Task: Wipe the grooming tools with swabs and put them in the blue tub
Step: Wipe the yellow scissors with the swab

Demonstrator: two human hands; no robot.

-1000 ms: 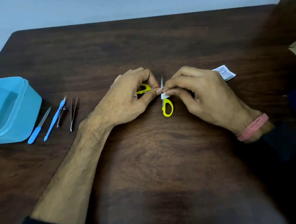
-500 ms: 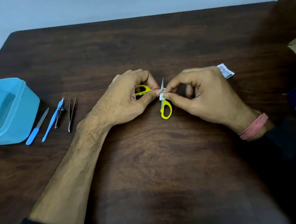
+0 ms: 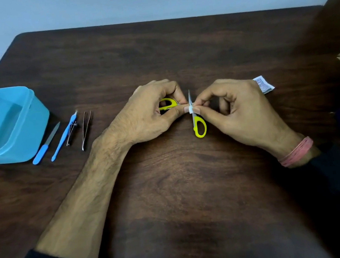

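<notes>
- The scissors (image 3: 196,122) are open on the table (image 3: 175,50), between the two hands. The left hand (image 3: 147,116) is closed on one yellow handle loop; the other loop hangs free below the right hand (image 3: 239,109).
- The right hand pinches a small white swab (image 3: 190,109) around the blade, thumb and forefinger clamped together on it. The blade tip pokes up just above the pinch.
- Compared with a second ago, the right hand's grip has changed: its other fingers were folded low over the scissors then and are now lifted and spread, with only thumb and forefinger on the swab. More of the blade tip shows above the pinch than before.
- The free handle loop has stayed in about the same place, so the scissors themselves have hardly shifted; only the swab is being worked along the blade.
- My reading is that the wiping of the scissors is under way and not finished. It is hard to tell how much of the second blade has been covered, since the hands hide it.
- The blue tub (image 3: 37,117) sits at the left edge of the table and looks empty.
- Four other tools lie in a row just beside the tub: a nail file (image 3: 45,143), a blue-handled tool (image 3: 64,135), nail clippers (image 3: 72,132) touching it, and tweezers (image 3: 86,128). None has moved, so most of the task seems to remain.
- A torn swab wrapper (image 3: 265,84) lies just behind the right hand.
</notes>
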